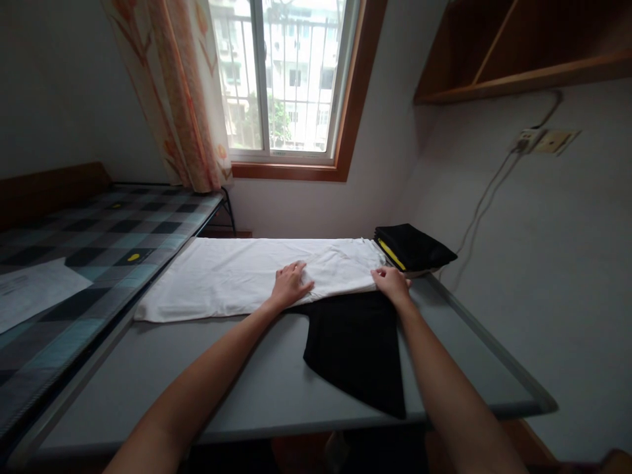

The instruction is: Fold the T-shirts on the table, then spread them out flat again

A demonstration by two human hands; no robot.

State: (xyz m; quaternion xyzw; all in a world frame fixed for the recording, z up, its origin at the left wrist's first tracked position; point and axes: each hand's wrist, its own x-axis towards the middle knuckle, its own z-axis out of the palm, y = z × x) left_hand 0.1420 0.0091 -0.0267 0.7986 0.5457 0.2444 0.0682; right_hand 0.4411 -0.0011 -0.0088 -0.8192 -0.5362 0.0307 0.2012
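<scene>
A white garment (232,273), probably a shirt, lies lengthwise across the table in a long folded strip. A black sleeve-shaped piece (355,349) comes out from under its near edge and spreads toward me; its tip reaches the table's front edge. My left hand (291,284) rests on the white cloth near the middle, fingers spread. At the right end, my right hand (392,283) has its fingers closed on the garment's near edge, above the black piece. Just beyond that hand sits a stack of folded black clothes (415,247) with a yellow strip showing.
The grey table (148,375) has a raised rim on its right side. On the left is a bed with a checked mattress (162,214) and a paper sheet (39,289). A window (286,85) is ahead. Cables (481,204) hang down the right wall behind the stack.
</scene>
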